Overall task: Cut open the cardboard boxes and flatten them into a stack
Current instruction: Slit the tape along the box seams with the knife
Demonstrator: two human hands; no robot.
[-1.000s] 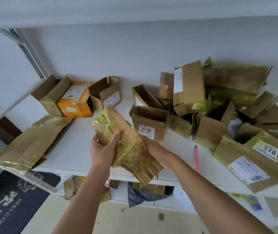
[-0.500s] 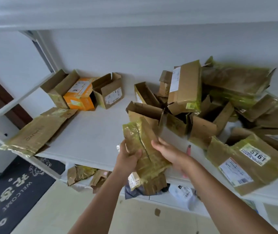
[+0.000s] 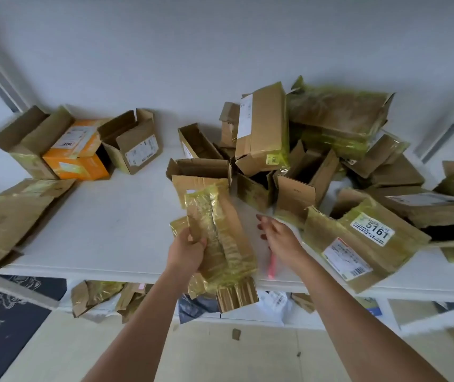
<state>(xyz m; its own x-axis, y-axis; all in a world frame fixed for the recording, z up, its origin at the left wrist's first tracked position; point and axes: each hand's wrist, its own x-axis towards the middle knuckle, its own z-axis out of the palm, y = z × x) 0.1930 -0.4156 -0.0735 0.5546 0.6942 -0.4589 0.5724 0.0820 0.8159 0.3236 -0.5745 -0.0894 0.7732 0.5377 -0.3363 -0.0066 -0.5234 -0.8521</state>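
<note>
My left hand (image 3: 186, 252) grips a flattened cardboard box (image 3: 220, 244) wrapped in yellowish tape, held upright over the front edge of the white table (image 3: 115, 224). My right hand (image 3: 278, 238) hovers just right of it, fingers loosely spread, holding nothing. Under that hand a pink box cutter (image 3: 272, 264) lies on the table, partly hidden. A pile of open and taped boxes (image 3: 303, 150) fills the table's right side, with a box labelled 5161 (image 3: 358, 241) at the front.
An orange box (image 3: 77, 158) sits between open brown boxes (image 3: 135, 144) at the back left. Flattened cardboard (image 3: 8, 219) lies at the left edge. Scraps and bags (image 3: 96, 296) sit on the shelf below. A dark welcome mat (image 3: 2, 326) covers the floor at left.
My right hand has let go of the flattened box and moved off to the right. My left hand now holds the box alone, turned more upright.
</note>
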